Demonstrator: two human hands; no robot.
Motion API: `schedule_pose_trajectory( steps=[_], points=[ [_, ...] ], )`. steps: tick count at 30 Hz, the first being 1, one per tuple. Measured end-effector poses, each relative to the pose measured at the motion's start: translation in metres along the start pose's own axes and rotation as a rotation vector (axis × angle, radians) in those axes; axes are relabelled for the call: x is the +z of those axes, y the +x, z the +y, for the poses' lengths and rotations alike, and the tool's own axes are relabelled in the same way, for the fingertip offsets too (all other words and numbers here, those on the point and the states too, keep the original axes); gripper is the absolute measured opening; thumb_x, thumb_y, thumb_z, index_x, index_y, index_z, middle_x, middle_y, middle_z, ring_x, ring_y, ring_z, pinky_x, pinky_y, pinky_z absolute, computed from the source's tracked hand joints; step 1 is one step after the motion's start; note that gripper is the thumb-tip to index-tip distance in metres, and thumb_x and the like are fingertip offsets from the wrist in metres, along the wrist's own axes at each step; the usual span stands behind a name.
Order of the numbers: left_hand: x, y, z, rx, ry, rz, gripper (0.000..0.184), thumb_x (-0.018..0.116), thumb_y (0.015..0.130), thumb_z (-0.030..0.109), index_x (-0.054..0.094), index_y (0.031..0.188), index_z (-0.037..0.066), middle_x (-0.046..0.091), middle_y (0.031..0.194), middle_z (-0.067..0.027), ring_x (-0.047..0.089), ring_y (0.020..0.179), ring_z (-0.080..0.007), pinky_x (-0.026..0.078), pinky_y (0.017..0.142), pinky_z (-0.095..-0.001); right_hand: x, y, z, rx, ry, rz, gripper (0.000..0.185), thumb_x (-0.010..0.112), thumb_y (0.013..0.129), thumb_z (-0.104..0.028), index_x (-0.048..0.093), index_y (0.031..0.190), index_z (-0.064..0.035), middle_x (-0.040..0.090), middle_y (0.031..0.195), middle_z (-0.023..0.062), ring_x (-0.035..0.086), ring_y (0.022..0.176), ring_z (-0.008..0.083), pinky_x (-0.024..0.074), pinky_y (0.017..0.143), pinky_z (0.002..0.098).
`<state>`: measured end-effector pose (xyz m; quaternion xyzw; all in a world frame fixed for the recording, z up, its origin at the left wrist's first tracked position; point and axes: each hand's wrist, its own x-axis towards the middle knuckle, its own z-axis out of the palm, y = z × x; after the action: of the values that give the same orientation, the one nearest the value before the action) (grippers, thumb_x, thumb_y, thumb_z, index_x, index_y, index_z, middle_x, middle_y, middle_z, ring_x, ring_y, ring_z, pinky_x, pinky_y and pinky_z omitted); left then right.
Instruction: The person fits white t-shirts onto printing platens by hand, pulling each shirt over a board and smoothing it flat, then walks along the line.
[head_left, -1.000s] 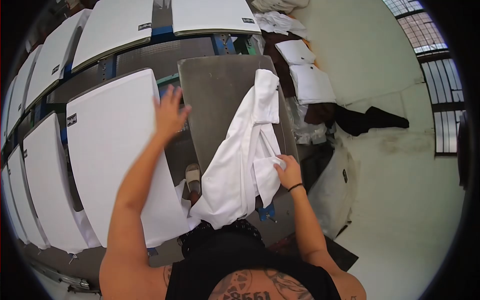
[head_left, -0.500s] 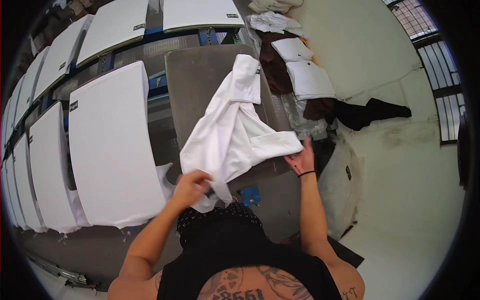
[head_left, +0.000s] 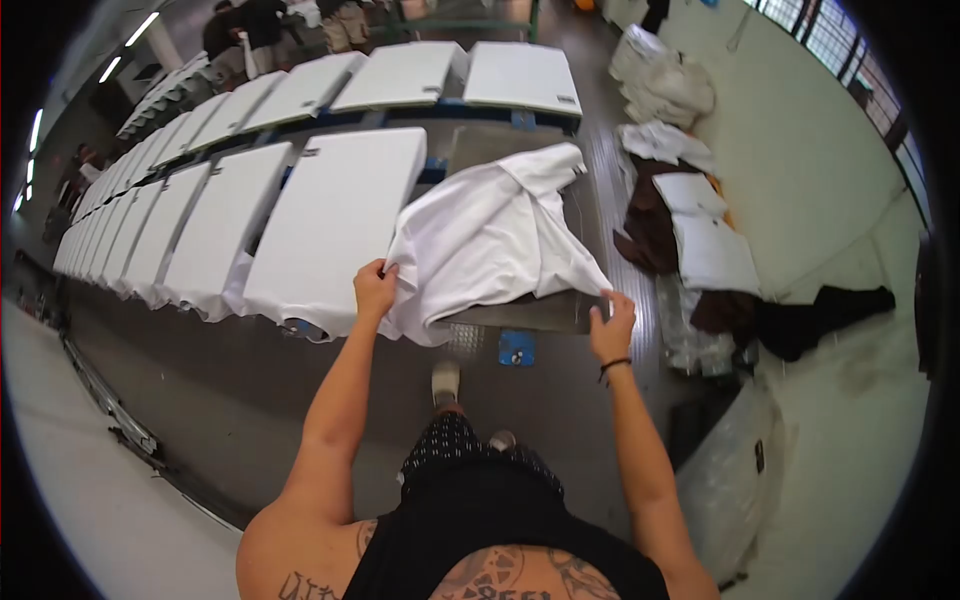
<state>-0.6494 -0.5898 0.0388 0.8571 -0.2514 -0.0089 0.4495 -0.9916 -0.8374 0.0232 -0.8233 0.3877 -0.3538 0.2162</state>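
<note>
1. Since half a second ago, the left hand (head_left: 373, 288) has moved from the near edge of the shirt (head_left: 490, 230) to its left side, and the shirt is spread wider. The view has tilted up, so more of the room shows.
2. The left hand is closed, its fingers pinching the shirt's left edge.
3. The right hand (head_left: 615, 322) is at the shirt's near right corner, thumb a little apart from the curled fingers. The fingertips touch the cloth; whether they grip it, I cannot tell. A dark band (head_left: 614, 368) circles that wrist.
4. The shirt lies creased over a grey board (head_left: 520, 316), narrow at its far end, its left part hanging past the board's near left corner.
5. A blue bracket (head_left: 516, 348) sits just below the board's near edge.
6. Left of the shirt stands a white-covered board (head_left: 340, 220), first of a long row.
7. To the right, along the wall, lie folded white cloths (head_left: 715, 255) and a black cloth (head_left: 825, 320).
8. Far off, upper left, people (head_left: 262, 35) stand.
</note>
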Motion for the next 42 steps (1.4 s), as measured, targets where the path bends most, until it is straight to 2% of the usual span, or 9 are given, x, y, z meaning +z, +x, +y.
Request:
schedule_pose_trajectory(
  steps=[6,11,18,21,24,31,33,37,42],
  points=[
    [-0.059,-0.061,0.124,0.094,-0.376,-0.051,0.031,0.07,0.081,0.022,0.055,0.066,0.001,0.053,0.052,-0.0031,0.054,0.047,-0.0105,0.042,0.043,-0.0275,-0.002,-0.035,-0.17,-0.186,0.507,-0.273,0.038,0.071,0.073,-0.016,0.057,0.106,-0.0034,0.054,0.108,0.0147,0.052,0.099,0.0309,0.0428,0.084,0.0385],
    [-0.127,-0.13,0.194,0.233,-0.69,0.011,0.036,0.072,0.08,0.022,0.046,0.06,0.006,0.049,0.052,0.001,0.048,0.044,-0.0057,0.036,0.04,-0.0222,0.001,-0.072,-0.266,-0.419,0.747,-0.091,0.018,0.061,0.083,-0.003,0.056,0.099,0.0023,0.061,0.09,0.0143,0.061,0.078,0.025,0.0482,0.069,0.0302],
    [-0.364,-0.221,0.171,0.592,-0.626,0.248,0.016,0.069,0.078,0.0,0.056,0.088,-0.002,0.062,0.088,-0.0104,0.059,0.075,-0.0121,0.05,0.064,-0.0231,-0.108,-0.152,-0.41,-0.552,1.091,-0.329,0.013,0.054,0.084,0.008,0.058,0.094,0.0006,0.06,0.08,0.0059,0.049,0.065,0.0055,0.0393,0.055,0.0196],
    [-0.451,-0.271,0.145,0.578,-0.539,0.289,0.023,0.073,0.069,-0.007,0.062,0.09,-0.004,0.06,0.083,-0.0087,0.057,0.073,-0.0116,0.046,0.063,-0.0224,-0.117,-0.188,-0.469,-0.575,1.178,-0.802,0.015,0.059,0.082,0.007,0.061,0.095,0.0014,0.06,0.081,0.0038,0.053,0.069,0.0068,0.0415,0.06,0.0183],
    [-0.527,-0.312,0.123,0.531,-0.455,0.23,0.025,0.073,0.062,-0.009,0.069,0.086,-0.002,0.057,0.077,-0.0054,0.053,0.068,-0.0113,0.041,0.058,-0.0215,-0.119,-0.221,-0.512,-0.394,1.348,-1.399,0.021,0.065,0.08,0.005,0.065,0.101,0.0013,0.06,0.088,0.0034,0.057,0.076,0.0074,0.046,0.066,0.0193],
    [-0.604,-0.375,0.069,0.13,-0.256,0.092,0.019,0.07,0.071,-0.004,0.071,0.089,0.001,0.057,0.068,-0.0013,0.053,0.064,-0.0093,0.042,0.059,-0.0228,-0.067,-0.259,-0.556,0.04,1.582,-1.603,0.023,0.066,0.081,-0.001,0.06,0.103,0.0006,0.061,0.079,-0.0001,0.056,0.07,0.0047,0.0444,0.064,0.0178],
    [-0.599,-0.379,0.061,0.052,-0.272,0.133,0.016,0.068,0.075,-0.001,0.069,0.09,0.001,0.057,0.068,-0.0015,0.053,0.064,-0.0094,0.043,0.06,-0.0232,-0.053,-0.268,-0.562,0.151,1.58,-1.543,0.012,0.065,0.083,-0.003,0.059,0.093,-0.0021,0.059,0.08,-0.0014,0.054,0.07,0.004,0.0432,0.065,0.0174],
    [-0.574,-0.377,0.057,-0.235,-0.094,0.098,0.004,0.054,0.082,0.005,0.053,0.081,0.001,0.057,0.071,-0.007,0.053,0.064,-0.0124,0.043,0.059,-0.0269,-0.032,-0.294,-0.562,-0.82,1.027,-0.831,0.028,0.046,0.071,0.018,0.06,0.081,-0.0036,0.045,0.088,0.0069,0.052,0.071,0.0129,0.0401,0.065,0.0211],
    [-0.56,-0.368,0.023,-0.032,0.118,-0.074,0.007,0.05,0.071,-0.003,0.051,0.075,0.002,0.051,0.073,-0.0108,0.051,0.067,-0.0236,0.041,0.06,-0.0319,-0.039,-0.309,-0.54,-1.023,0.764,-0.761,0.033,0.056,0.066,0.014,0.068,0.081,-0.0125,0.042,0.09,0.0065,0.049,0.058,0.0149,0.0433,0.053,0.0237]
  ],
)
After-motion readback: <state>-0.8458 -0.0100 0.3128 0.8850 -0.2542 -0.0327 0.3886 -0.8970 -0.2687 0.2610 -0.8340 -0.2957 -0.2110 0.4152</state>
